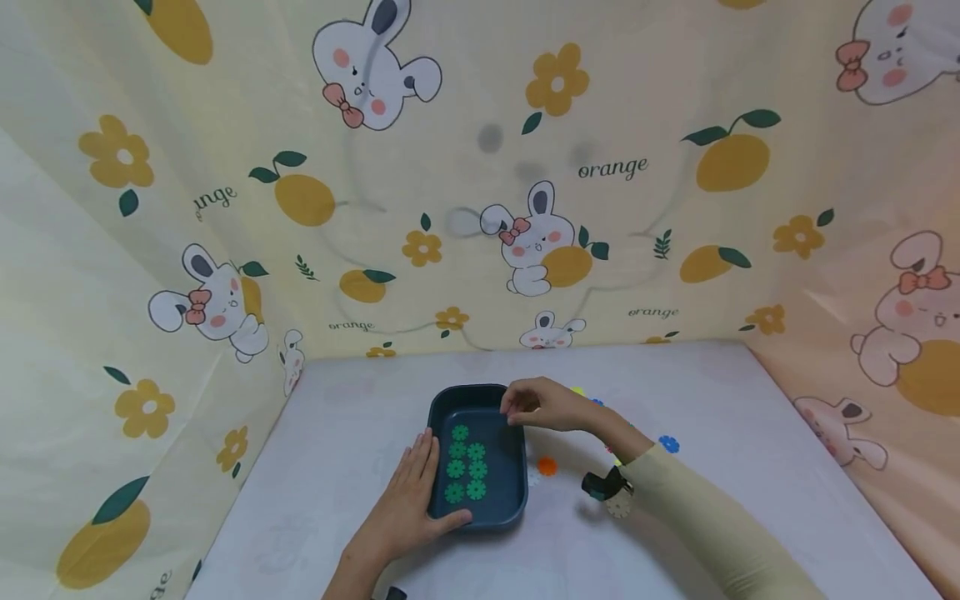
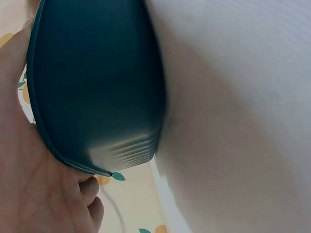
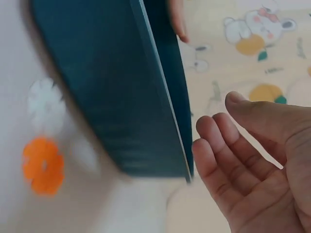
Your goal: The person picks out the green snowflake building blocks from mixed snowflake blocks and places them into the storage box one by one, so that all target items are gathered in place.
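A dark blue-green tray [image 1: 491, 521] stands on the table, with several green flower-shaped discs [image 1: 477, 468] lying flat inside it on the left. Along the tray's left wall lies my left hand [image 1: 408, 500], its fingers straight and the thumb at the near rim. In the left wrist view the tray's outer wall [image 2: 97, 82] fills much of the picture beside that hand. My right hand [image 1: 551, 404] hovers at the tray's far right rim, fingers loosely bent. Seen from the right wrist, the right hand [image 3: 262, 165] has nothing between thumb and fingertips.
Right of the tray lie an orange disc [image 1: 547, 466] and a white disc [image 3: 46, 106]. Farther right is a blue disc [image 1: 669, 444]. A yellow disc [image 1: 577, 392] and other coloured pieces are partly hidden behind the right arm. Patterned cloth [image 1: 450, 167] surrounds the table.
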`<state>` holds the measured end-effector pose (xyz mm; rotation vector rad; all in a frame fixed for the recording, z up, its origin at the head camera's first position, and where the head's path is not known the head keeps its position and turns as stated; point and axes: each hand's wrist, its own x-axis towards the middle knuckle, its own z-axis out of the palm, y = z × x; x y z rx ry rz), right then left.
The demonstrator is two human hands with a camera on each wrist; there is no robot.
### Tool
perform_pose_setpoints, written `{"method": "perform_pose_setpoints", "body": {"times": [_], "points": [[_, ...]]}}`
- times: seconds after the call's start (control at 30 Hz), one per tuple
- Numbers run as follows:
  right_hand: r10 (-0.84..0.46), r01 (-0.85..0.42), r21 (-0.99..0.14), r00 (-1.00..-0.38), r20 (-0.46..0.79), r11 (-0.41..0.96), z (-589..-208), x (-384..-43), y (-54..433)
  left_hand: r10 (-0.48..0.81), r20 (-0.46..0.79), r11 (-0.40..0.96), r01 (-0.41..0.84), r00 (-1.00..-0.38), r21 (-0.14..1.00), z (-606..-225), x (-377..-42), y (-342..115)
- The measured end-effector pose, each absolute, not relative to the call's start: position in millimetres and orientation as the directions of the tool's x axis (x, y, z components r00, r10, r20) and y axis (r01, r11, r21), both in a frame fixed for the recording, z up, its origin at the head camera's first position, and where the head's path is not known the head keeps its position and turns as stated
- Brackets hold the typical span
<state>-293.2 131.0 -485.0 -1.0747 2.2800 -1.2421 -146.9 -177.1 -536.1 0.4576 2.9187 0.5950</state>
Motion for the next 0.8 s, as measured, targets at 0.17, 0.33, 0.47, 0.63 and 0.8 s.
{"method": "perform_pose_setpoints", "body": {"times": [0.17,0.33,0.47,0.63,0.8], "points": [[-0.684,-0.457,-0.804,-0.724,0.088,0.38,-491.6,-286.3,167.6,0.314,-0.065,0.876,0.263,-0.947,0.403,-536.3,-146.0,-177.2],[-0.62,-0.43,-0.793,-0.78,0.086,0.432,-499.8,-278.1,203.8,0.314,-0.053,0.871,0.266,-0.948,0.414,-536.6,-144.9,-177.1],[-0.569,-0.393,-0.787,-0.819,0.065,0.475,-502.6,-272.2,231.5,0.308,-0.054,0.872,0.259,-0.95,0.416,-536.3,-144.7,-176.3],[-0.486,-0.326,-0.751,-0.874,0.009,0.574,-508.3,-267.0,260.5,0.306,-0.054,0.872,0.257,-0.951,0.416,-535.7,-145.2,-176.1],[-0.422,-0.286,-0.731,-0.907,-0.003,0.62,-521.0,-264.8,281.8,0.309,-0.045,0.869,0.262,-0.95,0.419,-536.1,-145.2,-176.2]]}}
